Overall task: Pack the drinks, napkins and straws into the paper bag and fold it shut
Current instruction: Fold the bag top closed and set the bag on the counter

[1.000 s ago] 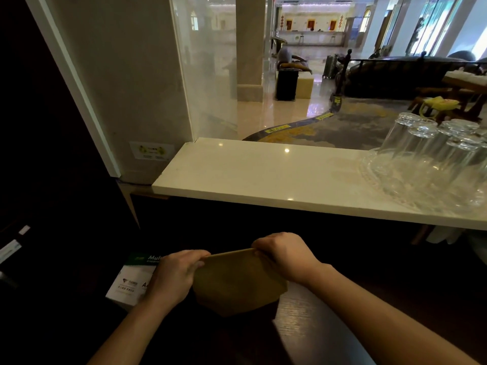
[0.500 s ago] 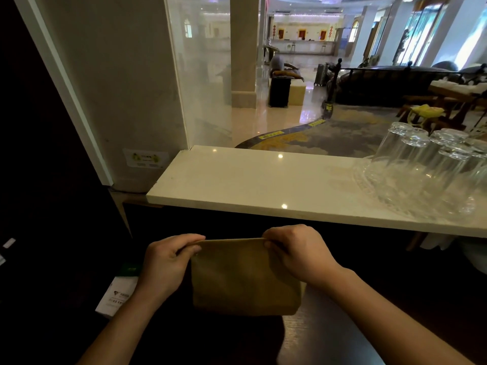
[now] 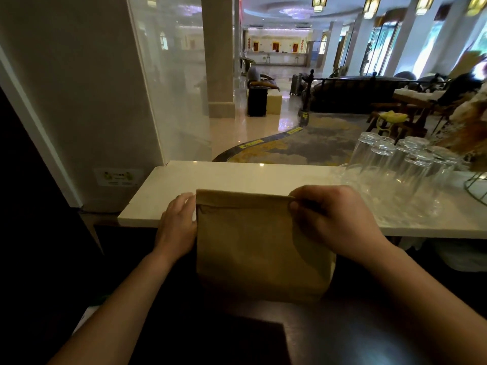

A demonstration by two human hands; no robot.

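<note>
A brown paper bag [image 3: 253, 248] stands upright in front of me, its top folded over into a flat band. My left hand [image 3: 179, 222] grips the bag's upper left edge, fingers behind it. My right hand [image 3: 329, 219] pinches the folded top at the upper right corner. The bag's top reaches level with the white stone counter [image 3: 237, 180]. Whatever is inside the bag is hidden; no drinks, napkins or straws show.
Several upturned clear glasses [image 3: 400, 169] stand on the counter at the right, next to a wire basket [image 3: 477, 188]. A glass pane and pillar [image 3: 79, 101] rise at the left. A dark wooden surface [image 3: 342, 333] lies below the bag.
Both hands have lifted the bag upward from the dark lower surface to counter height. The top fold now shows as a flat band. The camera view has tilted up.
</note>
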